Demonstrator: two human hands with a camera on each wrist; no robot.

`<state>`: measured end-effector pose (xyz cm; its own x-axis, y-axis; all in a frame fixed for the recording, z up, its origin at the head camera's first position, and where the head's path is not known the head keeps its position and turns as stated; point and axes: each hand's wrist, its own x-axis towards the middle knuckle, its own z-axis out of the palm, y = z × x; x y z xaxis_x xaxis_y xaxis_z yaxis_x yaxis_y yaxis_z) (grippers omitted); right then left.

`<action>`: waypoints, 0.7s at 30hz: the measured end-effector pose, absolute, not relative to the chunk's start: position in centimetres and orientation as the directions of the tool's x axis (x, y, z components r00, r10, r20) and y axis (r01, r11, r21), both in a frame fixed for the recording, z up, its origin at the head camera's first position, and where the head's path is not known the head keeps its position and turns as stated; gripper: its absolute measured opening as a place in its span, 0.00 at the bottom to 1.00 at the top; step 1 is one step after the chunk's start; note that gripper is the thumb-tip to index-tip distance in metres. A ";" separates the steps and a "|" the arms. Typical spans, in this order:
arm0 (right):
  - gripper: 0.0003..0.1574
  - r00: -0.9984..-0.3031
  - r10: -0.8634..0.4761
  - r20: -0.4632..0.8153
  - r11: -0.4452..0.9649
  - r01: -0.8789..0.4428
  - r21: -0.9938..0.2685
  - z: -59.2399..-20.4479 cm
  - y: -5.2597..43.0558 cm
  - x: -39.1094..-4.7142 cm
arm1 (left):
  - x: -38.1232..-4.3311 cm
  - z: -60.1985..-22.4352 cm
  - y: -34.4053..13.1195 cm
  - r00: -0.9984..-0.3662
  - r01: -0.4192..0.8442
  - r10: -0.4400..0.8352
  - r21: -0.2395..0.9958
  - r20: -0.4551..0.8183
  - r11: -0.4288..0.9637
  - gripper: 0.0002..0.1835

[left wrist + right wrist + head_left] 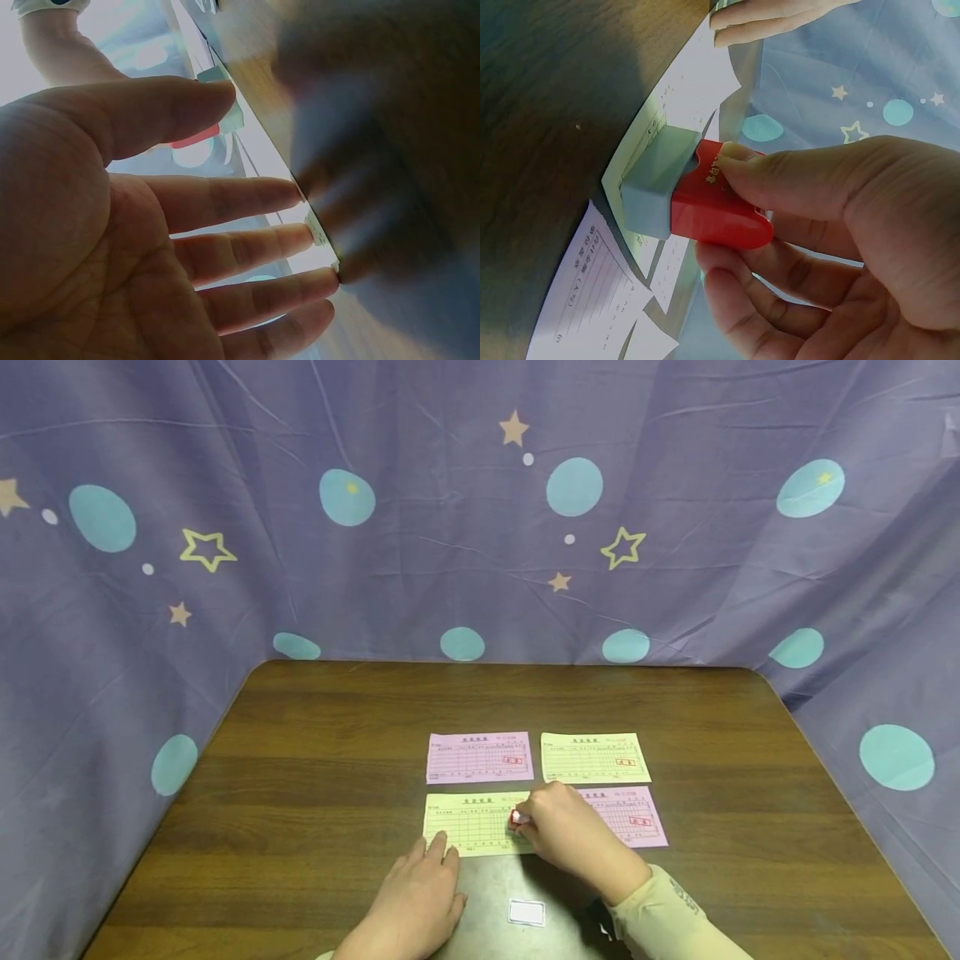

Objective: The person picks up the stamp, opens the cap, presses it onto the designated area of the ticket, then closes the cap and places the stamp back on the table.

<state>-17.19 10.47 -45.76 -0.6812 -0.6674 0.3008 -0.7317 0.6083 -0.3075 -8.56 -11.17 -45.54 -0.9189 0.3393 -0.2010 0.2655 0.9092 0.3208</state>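
Note:
Between thumb and fingers my right hand pinches a red stamp with a grey-green base. That base stands against the right part of the front yellow receipt slip. Straight fingers of my left hand touch the slip's lower left edge; the palm shows in the left wrist view. A pink slip lies partly behind my right hand and bears a red rectangular mark. Behind these are another pink slip and a yellow slip, each with a red mark.
Nearer the front of the brown wooden table lies a small white rectangle with a dark border. A dark object sits partly hidden by the right sleeve. A purple curtain with stars and dots surrounds the table's back and sides.

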 end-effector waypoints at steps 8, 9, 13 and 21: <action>0.09 -0.687 -0.669 0.283 0.614 -0.726 -0.311 -45.7 10.5 -17.1 | -8.4 -45.5 -11.1 -0.921 0.279 0.344 0.303 -0.185 0.911 0.28; 0.08 -0.687 -0.670 0.281 0.613 -0.725 -0.313 -45.7 10.5 -17.1 | -8.5 -45.5 -11.1 -0.921 0.279 0.344 0.305 -0.185 0.911 0.28; 0.07 -0.690 -0.670 0.275 0.616 -0.723 -0.313 -45.8 10.5 -17.2 | -8.5 -45.5 -11.1 -0.919 0.281 0.346 0.306 -0.186 0.910 0.28; 0.08 -0.686 -0.670 0.285 0.615 -0.727 -0.305 -45.7 10.5 -17.1 | -8.5 -45.5 -11.1 -0.920 0.273 0.341 0.310 -0.192 0.911 0.28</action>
<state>-17.09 10.51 -45.68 -0.6860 -0.6696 0.2847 -0.7270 0.6154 -0.3045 -8.54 -11.08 -45.45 -0.9203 0.3408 -0.1921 0.2725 0.9107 0.3104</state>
